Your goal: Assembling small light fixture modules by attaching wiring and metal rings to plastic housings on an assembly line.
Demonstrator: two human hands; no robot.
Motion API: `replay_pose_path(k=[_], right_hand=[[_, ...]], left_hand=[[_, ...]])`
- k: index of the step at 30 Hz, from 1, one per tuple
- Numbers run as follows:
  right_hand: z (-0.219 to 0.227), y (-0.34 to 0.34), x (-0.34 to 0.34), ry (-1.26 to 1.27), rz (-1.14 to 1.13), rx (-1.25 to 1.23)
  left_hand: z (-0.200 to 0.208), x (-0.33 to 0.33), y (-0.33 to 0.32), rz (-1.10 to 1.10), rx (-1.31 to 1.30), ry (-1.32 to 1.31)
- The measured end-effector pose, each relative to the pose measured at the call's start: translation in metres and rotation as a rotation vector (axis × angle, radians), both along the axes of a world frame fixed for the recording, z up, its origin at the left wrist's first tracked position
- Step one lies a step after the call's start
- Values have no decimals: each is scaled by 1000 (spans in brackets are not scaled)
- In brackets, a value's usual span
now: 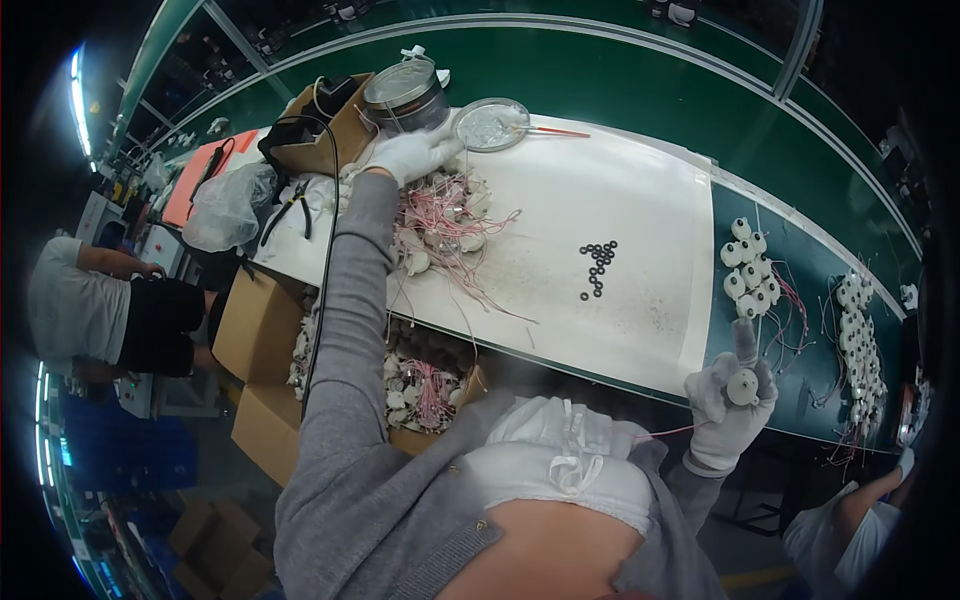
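My right hand, in a white glove with grey fingertips, holds a small round white part, disc-shaped with a central hub, beside the table's front edge. A thin pink wire trails to the left of that hand. Across the table, my gloved left hand reaches over the far side of a heap of similar round white parts with pink wires. Its fingers look stretched out, with nothing visible in them. Small black rings lie scattered on the white table sheet between the hands.
A lidded round tin and a shallow dish with a red-handled brush stand at the back. Pliers lie left. Finished-looking rows of white parts and a cluster sit right. An open carton stands below the left arm.
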State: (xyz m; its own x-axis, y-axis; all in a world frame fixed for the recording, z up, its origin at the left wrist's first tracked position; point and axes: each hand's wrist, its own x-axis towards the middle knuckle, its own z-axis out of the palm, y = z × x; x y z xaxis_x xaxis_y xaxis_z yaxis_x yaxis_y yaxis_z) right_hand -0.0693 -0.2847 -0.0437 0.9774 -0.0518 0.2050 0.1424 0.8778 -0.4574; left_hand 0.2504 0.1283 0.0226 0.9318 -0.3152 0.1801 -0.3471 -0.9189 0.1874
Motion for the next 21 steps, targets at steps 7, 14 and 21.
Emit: replay_pose_path(k=[7,14,21], right_hand=[[23,-3,-5,373,-407,-928],[24,4,48,-242,-497,-1837],[38,6,61,-381,-536,-2479]], left_hand=[[-24,-9,-1,-175,49,243],[-2,-78,-3,-426,-11,-227],[7,-188,-28,-188,15,-501]])
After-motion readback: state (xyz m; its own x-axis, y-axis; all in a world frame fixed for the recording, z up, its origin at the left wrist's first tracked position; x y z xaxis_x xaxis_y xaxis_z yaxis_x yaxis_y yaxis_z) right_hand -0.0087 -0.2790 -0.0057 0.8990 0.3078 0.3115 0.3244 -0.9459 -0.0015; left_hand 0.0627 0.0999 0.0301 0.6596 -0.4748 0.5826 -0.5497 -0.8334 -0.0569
